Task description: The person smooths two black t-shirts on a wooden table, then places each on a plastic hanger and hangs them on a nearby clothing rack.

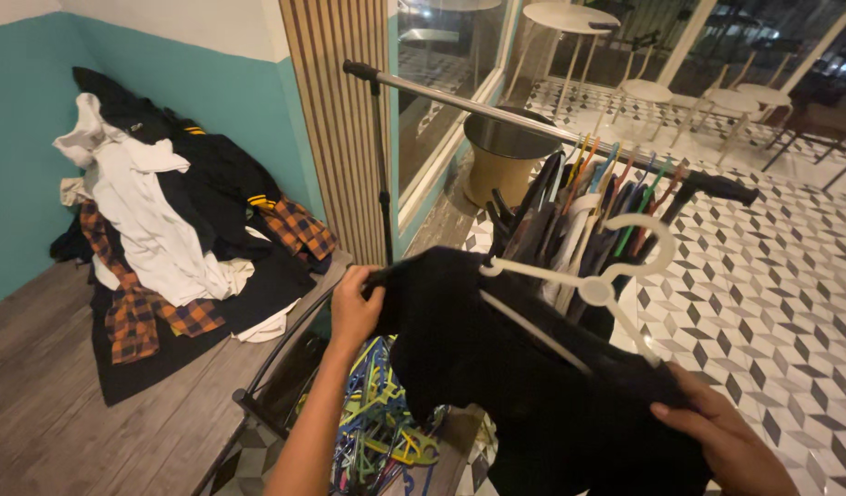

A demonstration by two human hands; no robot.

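I've got a black garment [496, 367] spread between both hands, near centre of the view, with a white hanger [595, 276] lying on top of it, hook pointing up toward the rack. My left hand [352, 308] is closed on the garment's left shoulder edge, pinching fabric; my right hand [730, 441] at near right is clamped down on the other end, fingers pressing the cloth, and it looks like the hanger's arm runs under there too, though I can't tell if it is actually gripped. The hanger seems only partly seated: one arm sits across the cloth, not clearly inside the neck. To do this well I'd keep the left pinch tight, hold the shoulder line level, and work the hanger arm fully into each shoulder so the cloth doesn't slide off. The metal rail [496, 115] runs from far left to right just beyond, already crowded with hung clothes [570, 216] on coloured hangers. Below my left arm is a heap of loose coloured hangers [381, 422]. A pile of clothes [166, 230] sits on the wooden platform [46, 395] at left.
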